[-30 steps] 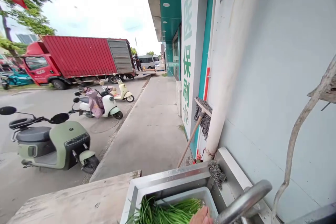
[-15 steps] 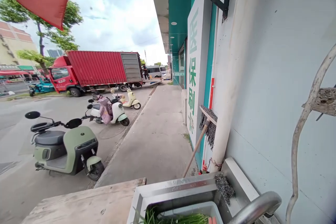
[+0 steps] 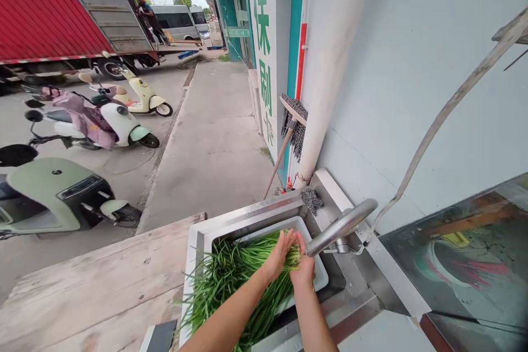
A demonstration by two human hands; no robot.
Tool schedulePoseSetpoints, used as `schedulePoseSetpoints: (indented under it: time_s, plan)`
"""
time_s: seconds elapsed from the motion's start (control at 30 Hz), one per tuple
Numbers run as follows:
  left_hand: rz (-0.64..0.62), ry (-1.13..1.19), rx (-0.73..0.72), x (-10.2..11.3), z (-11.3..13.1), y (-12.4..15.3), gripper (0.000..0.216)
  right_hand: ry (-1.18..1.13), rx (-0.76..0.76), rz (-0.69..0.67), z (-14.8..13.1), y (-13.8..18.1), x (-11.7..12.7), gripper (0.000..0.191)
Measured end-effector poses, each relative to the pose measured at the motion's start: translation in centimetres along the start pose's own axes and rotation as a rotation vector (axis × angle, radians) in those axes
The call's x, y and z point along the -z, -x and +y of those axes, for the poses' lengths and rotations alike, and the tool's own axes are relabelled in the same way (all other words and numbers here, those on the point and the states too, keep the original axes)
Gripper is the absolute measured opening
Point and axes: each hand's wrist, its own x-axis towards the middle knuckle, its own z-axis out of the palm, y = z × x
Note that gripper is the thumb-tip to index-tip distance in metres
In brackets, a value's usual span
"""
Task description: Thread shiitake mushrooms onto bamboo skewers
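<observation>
A big bunch of long green chives [image 3: 231,286] lies in a white tub [image 3: 320,280] inside a steel sink [image 3: 247,214]. My left hand [image 3: 280,253] and my right hand [image 3: 304,269] meet at the far end of the bunch, fingers wrapped round the stalks, right under the spout of a curved steel tap [image 3: 342,224]. Both forearms reach in from the bottom of the view. I cannot see any water running.
A worn wooden board [image 3: 103,280] adjoins the sink's left side. A steel scourer [image 3: 311,199] sits on the sink's back corner. A mop [image 3: 289,132] leans by a white pipe on the wall. Scooters [image 3: 53,192] and a red truck [image 3: 49,11] stand on the street.
The view has dropped from the street down to the sink. Both forearms and hands now show on the chives, where only fingertips showed at the bottom edge before.
</observation>
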Motion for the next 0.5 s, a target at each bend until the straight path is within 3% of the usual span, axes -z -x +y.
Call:
schedulePoseSetpoints:
  time_s: [0.07,0.13,0.23,0.33,0.43,0.5]
  plan:
    - [-0.032,0.059,0.024,1.9,-0.5,0.0,0.060,-0.063,-0.071,0.022,-0.2,0.5,0.9,0.065]
    - [-0.049,-0.022,0.016,3.7,-1.5,0.5,0.060,-0.102,-0.086,0.020,-0.2,0.5,0.8,0.066]
    - [-0.128,-0.321,-0.047,4.8,-3.6,1.7,0.099,-0.028,0.010,0.026,0.4,0.9,-0.1,0.057]
    - [-0.153,-0.548,-0.038,3.7,-5.3,2.0,0.128,0.177,0.122,0.075,1.6,1.7,-1.1,0.054]
    - [-0.103,-0.574,-0.004,2.1,-5.7,1.4,0.105,0.338,0.163,0.180,2.2,1.2,-2.0,0.054]
    - [-0.099,-0.534,0.000,1.5,-5.5,0.8,0.077,0.364,0.141,0.243,2.0,-0.1,-2.5,0.057]
